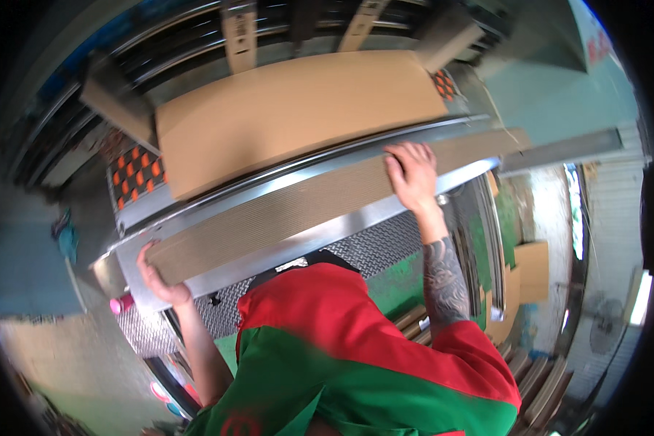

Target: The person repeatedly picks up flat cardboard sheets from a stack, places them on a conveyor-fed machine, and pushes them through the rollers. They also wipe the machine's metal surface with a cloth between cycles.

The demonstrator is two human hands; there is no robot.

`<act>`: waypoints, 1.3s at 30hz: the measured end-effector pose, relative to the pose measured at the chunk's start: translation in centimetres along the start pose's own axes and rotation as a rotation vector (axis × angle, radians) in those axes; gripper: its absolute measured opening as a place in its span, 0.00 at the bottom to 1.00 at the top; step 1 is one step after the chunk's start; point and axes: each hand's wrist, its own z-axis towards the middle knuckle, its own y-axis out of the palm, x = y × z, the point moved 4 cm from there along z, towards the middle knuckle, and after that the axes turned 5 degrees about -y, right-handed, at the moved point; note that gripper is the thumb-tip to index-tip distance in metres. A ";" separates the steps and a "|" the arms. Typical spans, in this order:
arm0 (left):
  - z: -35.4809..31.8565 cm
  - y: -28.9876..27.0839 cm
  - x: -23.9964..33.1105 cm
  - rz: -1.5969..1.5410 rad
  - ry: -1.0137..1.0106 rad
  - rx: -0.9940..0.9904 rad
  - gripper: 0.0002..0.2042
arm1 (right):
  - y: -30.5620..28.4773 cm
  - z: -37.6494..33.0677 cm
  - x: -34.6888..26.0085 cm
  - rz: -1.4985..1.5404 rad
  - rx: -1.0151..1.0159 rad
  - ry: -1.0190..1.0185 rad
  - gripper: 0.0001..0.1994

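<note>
Two bare hands press on a long stack of brown corrugated cardboard sheets [298,207], seen edge-on, which lies along a shiny metal feed desk [320,236] of a machine. The left hand [160,280] cups the stack's near-left end, fingers curled over its top edge and thumb under the corner, clamped on the cardboard. The right hand [412,174] lies flat with fingers spread on the stack's upper edge toward its right end, pressing on it rather than wrapped around it; a tattooed forearm [443,276] runs down from it.

Beyond the stack, a broad flat sheet of plain brown cardboard [291,116] rests on the machine bed, just behind the metal rail that borders the stack. An orange-and-black chequered pad [134,174] shows at the left of that sheet, and a smaller patch of the same pattern [445,83] at its right corner. Below the stack, grey diamond-tread metal plate [385,243] fills the space down to the person's red-and-green shirt [341,356]. Right of the shirt, more flat brown cardboard pieces [530,272] lean near a green floor [392,280].
</note>
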 end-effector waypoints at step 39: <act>1.1 1.0 1.6 0.043 0.049 0.029 0.21 | 1.6 1.6 0.5 0.043 -0.103 -0.041 0.20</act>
